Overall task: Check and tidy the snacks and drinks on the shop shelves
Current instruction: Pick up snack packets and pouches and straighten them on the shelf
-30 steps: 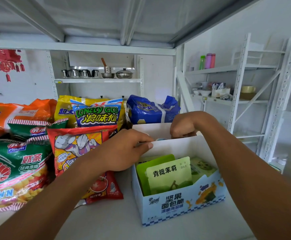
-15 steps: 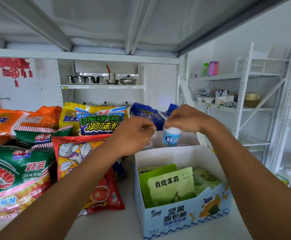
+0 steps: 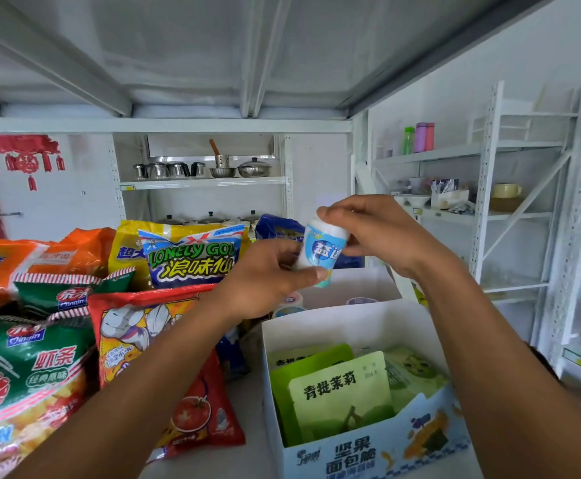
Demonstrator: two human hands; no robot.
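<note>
Both hands hold a small white bottle with a blue label (image 3: 323, 250) up above the shelf. My right hand (image 3: 375, 233) grips its top and my left hand (image 3: 268, 278) pinches its lower end. Below it, behind the white and blue carton (image 3: 379, 454), stand a few similar small bottles (image 3: 291, 305), mostly hidden. The carton holds green sachets (image 3: 341, 392). Snack bags fill the shelf's left side: a red tomato crisp bag (image 3: 144, 340), a green prawn stick bag (image 3: 26, 368), a blue "Lonely God" bag (image 3: 192, 257), orange bags (image 3: 23, 257).
A dark blue bag (image 3: 278, 229) stands behind the bottle. The shelf board above (image 3: 213, 63) hangs low overhead. Further white racks at the back and right carry steel pots (image 3: 206, 169), coloured bottles (image 3: 418, 138) and bowls.
The right hand lifted the small bottle out from behind the carton. The left hand left the carton's rim and now pinches the bottle's lower end. The view has tilted up.
</note>
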